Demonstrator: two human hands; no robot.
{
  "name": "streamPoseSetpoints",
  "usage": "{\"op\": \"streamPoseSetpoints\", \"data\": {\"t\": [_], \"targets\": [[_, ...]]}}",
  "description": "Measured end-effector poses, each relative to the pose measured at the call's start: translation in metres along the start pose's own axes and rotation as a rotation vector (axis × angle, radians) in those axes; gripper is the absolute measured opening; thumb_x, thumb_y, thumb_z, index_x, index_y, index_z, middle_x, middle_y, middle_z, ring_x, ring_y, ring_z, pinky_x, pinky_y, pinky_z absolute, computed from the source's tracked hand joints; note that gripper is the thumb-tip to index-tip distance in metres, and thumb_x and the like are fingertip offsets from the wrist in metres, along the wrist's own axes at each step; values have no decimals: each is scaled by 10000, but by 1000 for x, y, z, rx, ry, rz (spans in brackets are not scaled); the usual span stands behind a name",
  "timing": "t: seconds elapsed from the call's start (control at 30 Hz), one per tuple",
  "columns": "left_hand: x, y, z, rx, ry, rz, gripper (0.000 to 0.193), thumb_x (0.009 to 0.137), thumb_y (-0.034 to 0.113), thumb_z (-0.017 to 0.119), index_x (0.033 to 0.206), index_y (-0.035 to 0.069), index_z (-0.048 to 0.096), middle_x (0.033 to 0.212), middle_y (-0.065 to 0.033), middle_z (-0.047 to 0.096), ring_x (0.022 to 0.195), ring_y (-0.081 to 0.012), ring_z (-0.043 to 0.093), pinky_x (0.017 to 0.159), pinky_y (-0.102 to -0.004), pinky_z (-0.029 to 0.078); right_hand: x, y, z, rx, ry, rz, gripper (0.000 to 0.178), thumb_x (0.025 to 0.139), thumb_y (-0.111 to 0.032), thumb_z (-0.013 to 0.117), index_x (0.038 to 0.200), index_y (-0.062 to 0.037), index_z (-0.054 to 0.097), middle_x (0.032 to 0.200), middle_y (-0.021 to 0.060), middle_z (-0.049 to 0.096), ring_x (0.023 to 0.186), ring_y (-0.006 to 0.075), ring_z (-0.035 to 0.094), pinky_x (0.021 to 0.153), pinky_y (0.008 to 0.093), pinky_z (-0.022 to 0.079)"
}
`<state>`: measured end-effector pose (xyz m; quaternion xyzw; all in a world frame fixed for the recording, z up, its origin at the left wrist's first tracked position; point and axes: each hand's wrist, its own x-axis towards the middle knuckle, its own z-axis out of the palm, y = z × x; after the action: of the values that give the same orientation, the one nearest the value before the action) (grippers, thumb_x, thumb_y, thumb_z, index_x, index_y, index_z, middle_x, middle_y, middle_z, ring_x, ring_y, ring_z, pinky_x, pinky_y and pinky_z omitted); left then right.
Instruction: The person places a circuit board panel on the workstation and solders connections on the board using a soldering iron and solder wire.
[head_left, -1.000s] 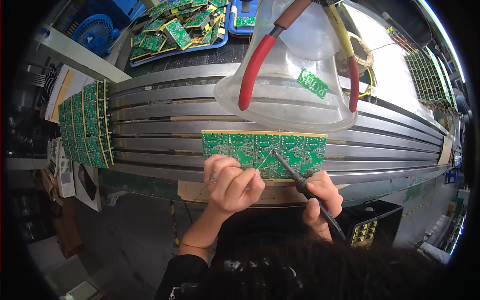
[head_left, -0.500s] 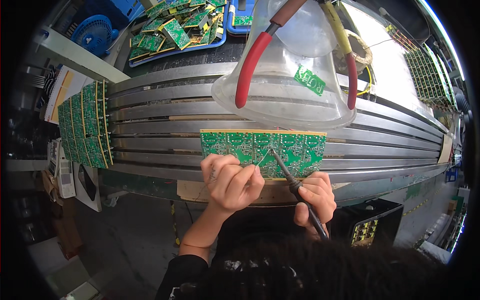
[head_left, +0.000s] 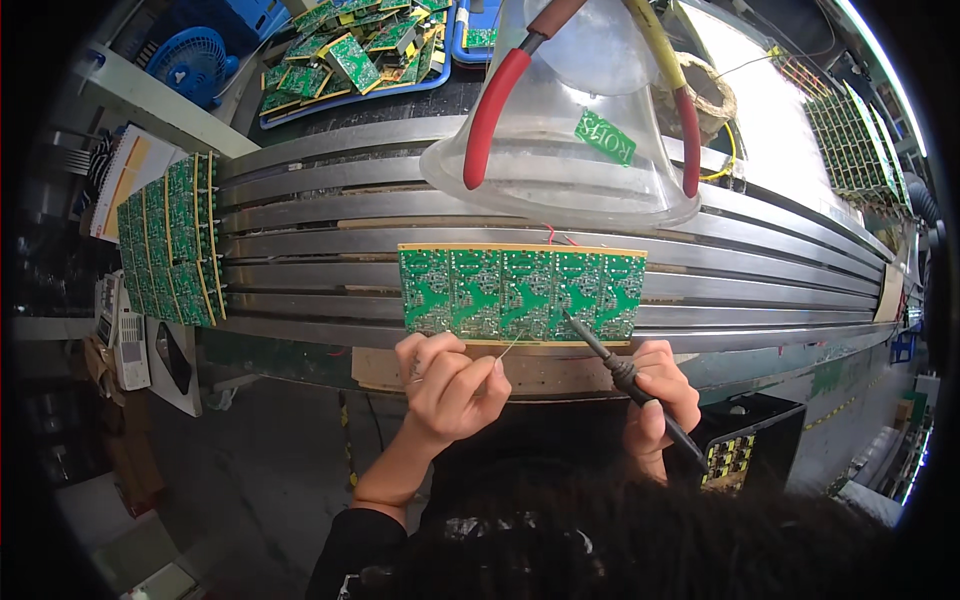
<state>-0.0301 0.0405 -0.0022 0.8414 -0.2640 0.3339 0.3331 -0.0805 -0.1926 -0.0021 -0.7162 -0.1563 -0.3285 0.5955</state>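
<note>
A green circuit board panel (head_left: 525, 295) with yellow edge strips lies across the metal rails in front of me. My left hand (head_left: 455, 385) is closed at the panel's near left edge, pinching a thin solder wire (head_left: 508, 350) between thumb and forefinger. The wire's tip points at the near edge of the panel. In my right hand (head_left: 662, 395) is a soldering iron (head_left: 625, 375) with a dark handle, gripped like a pen. Its tip is over the right half of the panel; whether it touches is hard to tell.
A clear plastic hood (head_left: 560, 160) with red-sleeved supports hangs just beyond the panel. Metal rails (head_left: 300, 245) run left to right. Stacked board panels (head_left: 170, 240) stand at the left end. Blue trays (head_left: 400, 92) of boards sit at the back, near a blue fan (head_left: 188, 68).
The iron and my right hand have moved right and toward me. My left hand has drawn slightly back with the wire, off the panel's middle. The panel appears slightly higher in view.
</note>
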Motion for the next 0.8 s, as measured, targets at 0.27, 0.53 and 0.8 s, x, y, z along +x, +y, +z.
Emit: {"op": "streamPoseSetpoints", "data": {"t": [0.27,0.53,0.8], "targets": [[-7,-4,-3,-25,-7,1,181,719,10,738,858,109,679,780,14,560,819,-210,625,853,-410,449,0,-10,7,-33,-103,1,199,869,-198,674,917,-8,704,750,92,668,651,245,577,790,422,515],[-1,1,6,-36,0,-2,199,726,7,753,885,106,687,773,17,553,814,-207,614,853,-414,450,6,-22,9,-246,-223,-81,164,793,-132,696,924,-39,729,795,83,630,675,228,528,718,406,464],[0,0,10,-6,-2,-2,202,732,15,762,898,109,695,773,18,552,784,-202,591,844,-412,438,8,-26,13,-315,-271,-22,161,735,-87,729,892,-79,761,818,61,619,711,219,528,699,381,456]]}}
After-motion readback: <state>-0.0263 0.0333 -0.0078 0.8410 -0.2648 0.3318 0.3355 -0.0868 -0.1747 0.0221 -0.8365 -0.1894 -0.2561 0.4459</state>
